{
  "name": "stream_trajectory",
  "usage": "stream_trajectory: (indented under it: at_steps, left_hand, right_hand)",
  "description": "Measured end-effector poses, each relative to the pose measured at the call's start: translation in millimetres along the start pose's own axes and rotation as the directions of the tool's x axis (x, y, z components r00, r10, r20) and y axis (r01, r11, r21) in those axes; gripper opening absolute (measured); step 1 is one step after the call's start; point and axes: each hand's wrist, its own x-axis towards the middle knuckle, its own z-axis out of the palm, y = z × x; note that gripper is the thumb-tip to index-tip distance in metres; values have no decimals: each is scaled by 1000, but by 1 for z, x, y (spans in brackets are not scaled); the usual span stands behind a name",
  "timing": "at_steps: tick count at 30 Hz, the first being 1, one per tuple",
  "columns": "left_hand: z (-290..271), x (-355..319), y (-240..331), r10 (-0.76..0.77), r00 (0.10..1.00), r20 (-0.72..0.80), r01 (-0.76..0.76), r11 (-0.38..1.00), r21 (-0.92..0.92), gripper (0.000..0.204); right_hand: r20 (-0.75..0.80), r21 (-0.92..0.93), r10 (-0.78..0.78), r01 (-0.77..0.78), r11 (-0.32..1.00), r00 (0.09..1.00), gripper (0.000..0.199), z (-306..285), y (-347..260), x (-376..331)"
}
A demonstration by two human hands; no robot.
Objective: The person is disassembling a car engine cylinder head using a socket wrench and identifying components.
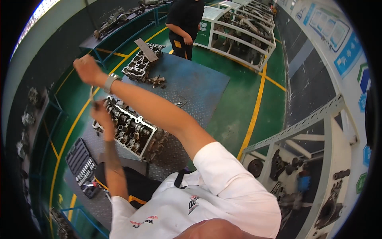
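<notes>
In front of me lies an engine cylinder head (148,140) with its camshafts exposed and a pale rim around it. My right hand (88,68) is raised above its far left end, fingers closed in a fist around the top of a thin-shafted hand tool (92,92). Lower on the same shaft, my left hand (102,114) is closed, close over the left end of the cylinder head. The tool stands roughly upright between my hands. Its exact kind and its lower end are hidden by my fingers and blur.
An open socket case (81,167) lies at the left. Another engine block (139,65) with a flat bar (146,49) on it sits farther along the metal table (195,81). A person (185,24) stands beyond. A metal rack (294,137) with parts is at the right.
</notes>
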Motion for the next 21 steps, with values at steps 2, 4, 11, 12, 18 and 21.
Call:
stream_trajectory:
  at_steps: [2,4,11,12,18,21]
  left_hand:
    - [9,-16,-14,310,806,504,-461,863,206,15]
    - [14,17,-19,302,671,678,-596,763,250,20]
    - [-31,87,-12,10,973,230,-49,985,165,35]
    - [-37,64,-16,131,943,307,-210,948,241,36]
    - [-42,-50,-12,95,713,694,-396,872,287,30]
    - [-37,-52,-7,93,672,735,-424,862,278,26]
  right_hand:
    - [114,58,-130,124,991,985,5,0,-23,-2]
    - [365,354,257,-389,850,895,17,4,-38,-9]
    - [93,75,153,-160,984,984,19,68,5,13]
    - [131,-17,131,-130,991,983,14,79,7,16]
    - [495,198,-32,-77,977,869,27,68,-67,12]
    - [295,412,673,-726,551,678,29,35,-70,4]
